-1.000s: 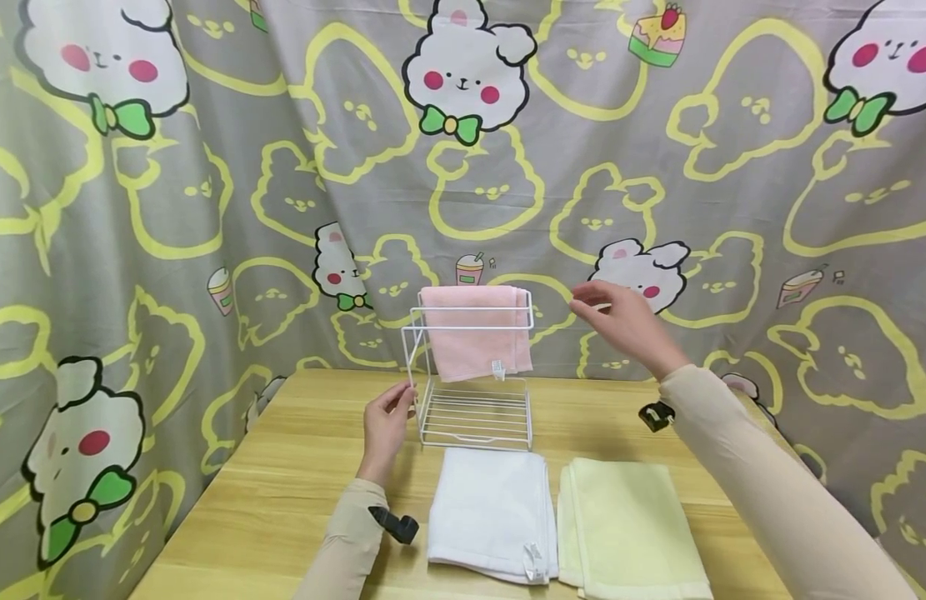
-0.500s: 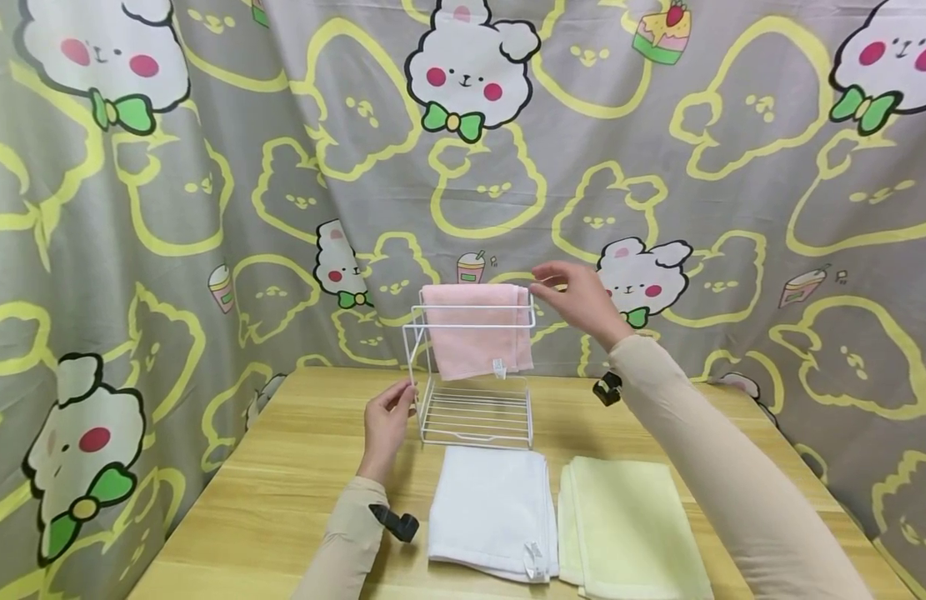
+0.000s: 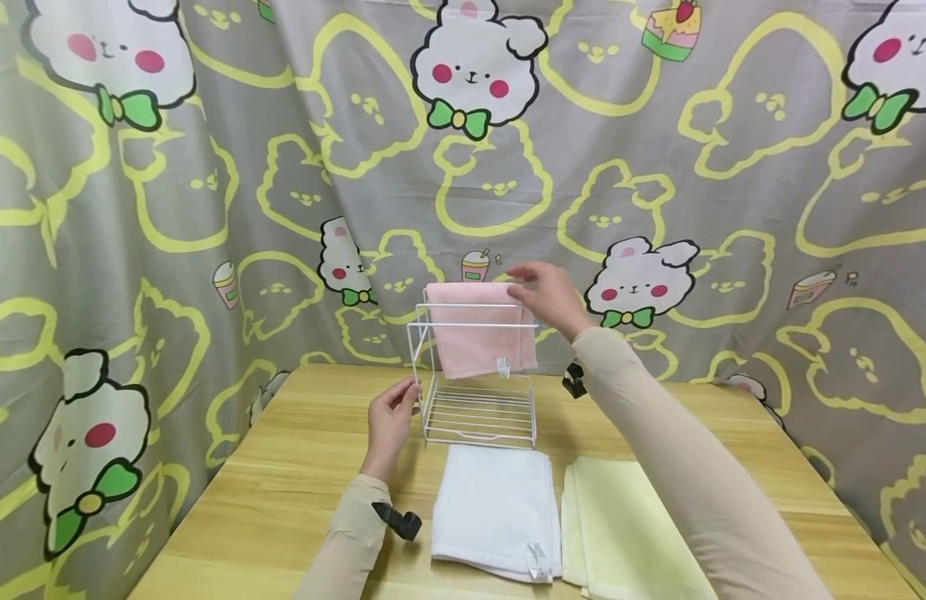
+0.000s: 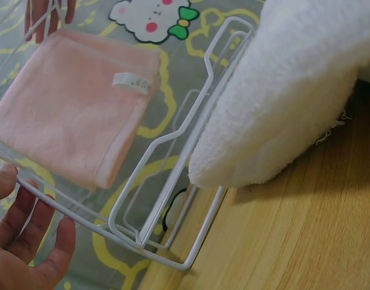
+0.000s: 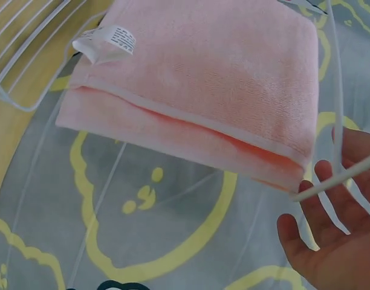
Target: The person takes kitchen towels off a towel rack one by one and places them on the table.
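A pink towel (image 3: 473,350) hangs folded over the top of a white wire rack (image 3: 473,325). My left hand (image 3: 390,421) pinches the rack's left upright; in the left wrist view, the thumb and fingers of this hand (image 4: 31,244) lie around the wire. Over the towel's top right corner is my right hand (image 3: 551,296), its thumb and fingers apart. The right wrist view has that hand (image 5: 339,220) with spread fingers by the rack's corner, one fingertip close to the edge of the pink towel (image 5: 203,78); whether they touch I cannot tell.
In front of the rack, a folded white towel (image 3: 496,512) lies on the wooden table (image 3: 282,467). A folded yellow towel (image 3: 620,525) lies to its right, partly hidden under my right forearm. Behind the table hangs a grey patterned curtain (image 3: 282,108).
My right hand has moved left from beside the rack to the pink towel's top right corner. The left hand keeps its hold on the rack.
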`<state>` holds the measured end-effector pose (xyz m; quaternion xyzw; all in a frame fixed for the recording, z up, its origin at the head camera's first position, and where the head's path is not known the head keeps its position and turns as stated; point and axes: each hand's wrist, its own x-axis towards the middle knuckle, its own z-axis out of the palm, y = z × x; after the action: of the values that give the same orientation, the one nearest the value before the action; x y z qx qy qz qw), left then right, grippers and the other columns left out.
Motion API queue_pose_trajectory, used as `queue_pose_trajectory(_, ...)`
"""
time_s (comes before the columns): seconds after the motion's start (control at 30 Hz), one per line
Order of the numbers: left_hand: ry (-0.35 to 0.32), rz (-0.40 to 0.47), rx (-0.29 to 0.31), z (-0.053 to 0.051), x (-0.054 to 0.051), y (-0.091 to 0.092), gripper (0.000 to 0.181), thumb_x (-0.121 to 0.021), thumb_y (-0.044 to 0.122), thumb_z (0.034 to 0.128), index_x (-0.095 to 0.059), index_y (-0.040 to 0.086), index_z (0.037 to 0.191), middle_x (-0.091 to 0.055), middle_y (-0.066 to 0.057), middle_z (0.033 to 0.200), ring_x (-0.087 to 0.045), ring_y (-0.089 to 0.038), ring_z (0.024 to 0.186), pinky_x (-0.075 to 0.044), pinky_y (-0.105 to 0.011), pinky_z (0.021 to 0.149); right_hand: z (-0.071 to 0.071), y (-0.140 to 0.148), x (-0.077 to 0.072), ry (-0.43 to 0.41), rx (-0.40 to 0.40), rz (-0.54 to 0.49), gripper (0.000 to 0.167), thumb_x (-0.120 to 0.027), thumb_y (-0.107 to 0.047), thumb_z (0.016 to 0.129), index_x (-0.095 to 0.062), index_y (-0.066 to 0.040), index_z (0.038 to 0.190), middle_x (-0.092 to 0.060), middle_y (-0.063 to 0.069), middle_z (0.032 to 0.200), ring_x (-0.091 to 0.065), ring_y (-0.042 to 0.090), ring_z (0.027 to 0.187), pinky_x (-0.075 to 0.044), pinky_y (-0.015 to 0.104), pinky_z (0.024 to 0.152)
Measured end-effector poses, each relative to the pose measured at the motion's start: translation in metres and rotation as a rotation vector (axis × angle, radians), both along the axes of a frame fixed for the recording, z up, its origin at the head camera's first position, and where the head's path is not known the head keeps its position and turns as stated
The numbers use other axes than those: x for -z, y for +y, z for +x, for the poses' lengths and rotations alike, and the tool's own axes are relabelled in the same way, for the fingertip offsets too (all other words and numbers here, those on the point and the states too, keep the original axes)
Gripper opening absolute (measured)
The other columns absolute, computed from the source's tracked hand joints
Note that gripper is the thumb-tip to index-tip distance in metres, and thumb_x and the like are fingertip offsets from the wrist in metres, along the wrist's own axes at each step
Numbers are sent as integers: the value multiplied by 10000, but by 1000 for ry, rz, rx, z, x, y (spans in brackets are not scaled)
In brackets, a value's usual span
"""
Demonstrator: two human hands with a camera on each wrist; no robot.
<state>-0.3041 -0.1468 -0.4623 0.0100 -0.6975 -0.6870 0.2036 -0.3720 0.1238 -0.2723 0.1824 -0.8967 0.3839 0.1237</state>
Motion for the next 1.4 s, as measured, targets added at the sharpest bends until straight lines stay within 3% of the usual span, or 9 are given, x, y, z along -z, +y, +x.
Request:
queue_pose_trajectory(0.33, 5, -7, -2, 1, 2, 0, 256, -698, 105, 983, -722, -40, 1192, -714, -272, 1113, -679, -151, 912, -640, -210, 767, -9, -11, 1, -112, 13, -4, 432, -691, -174, 982, -608, -85, 1397, -605, 133, 1425, -545, 323, 1311, -530, 482, 1075)
queue_pose_trajectory(0.53, 11, -12, -7, 2, 1, 0, 240, -691, 89, 984, -725, -47, 1179, -709, -282, 1116, -675, -94, 874, -640, -205, 746, -13, -16, 2, -133, 14, 47, 451, -691, -164, 971, -604, -84, 1407, -600, 124, 1439, -565, 321, 1304, -494, 499, 1116)
queue_pose_trajectory(0.8, -2, -5, -2, 1, 0, 0, 239, -692, 82, 982, -725, -33, 1188, -709, -271, 1136, -673, -98, 886, -641, -211, 763, -17, -22, 0, -180, 24, 25, 429, -683, -163, 984, -617, -69, 1397, -625, 132, 1413, -577, 317, 1289, -496, 482, 1118)
queue_pose_trajectory(0.93, -4, 12, 4, -1, 1, 0, 250, -694, 80, 980, -717, -42, 1198, -714, -260, 1128, -674, -122, 899, -645, -228, 775, -17, -22, 2, -171, 24, 13, 382, -696, -150, 981, -655, -57, 1349, -643, 141, 1387, -593, 318, 1268, -515, 473, 1097)
queue_pose_trajectory(0.97, -1, 8, 9, 3, -4, 0, 251, -688, 70, 982, -711, -59, 1196, -717, -258, 1113, -681, -153, 906, -649, -245, 777, -17, -22, 2, -168, 25, 8, 361, -697, -148, 981, -670, -56, 1328, -651, 141, 1375, -603, 315, 1251, -528, 469, 1081)
queue_pose_trajectory(1.17, 0, -6, 12, 3, -4, 1, 252, -686, 79, 985, -712, -50, 1200, -712, -262, 1137, -672, -89, 883, -640, -212, 768, -17, -22, 5, -129, 38, -5, 286, -697, -148, 982, -723, -60, 1253, -671, 137, 1350, -636, 312, 1202, -557, 463, 1036)
queue_pose_trajectory(1.2, -2, -3, 9, 0, 0, 0, 254, -691, 92, 985, -717, -33, 1204, -706, -267, 1157, -661, -52, 875, -634, -193, 766, -17, -22, 5, -120, 44, -2, 281, -700, -155, 981, -728, -67, 1247, -670, 131, 1355, -636, 311, 1205, -555, 462, 1039)
queue_pose_trajectory(1.4, 7, -10, -3, 2, -1, 1, 244, -690, 91, 985, -722, -39, 1189, -714, -262, 1130, -663, -55, 869, -637, -201, 756, -18, -22, 8, -98, 84, -17, 235, -723, -189, 972, -766, -125, 1194, -679, 79, 1354, -661, 278, 1167, -573, 441, 1002)
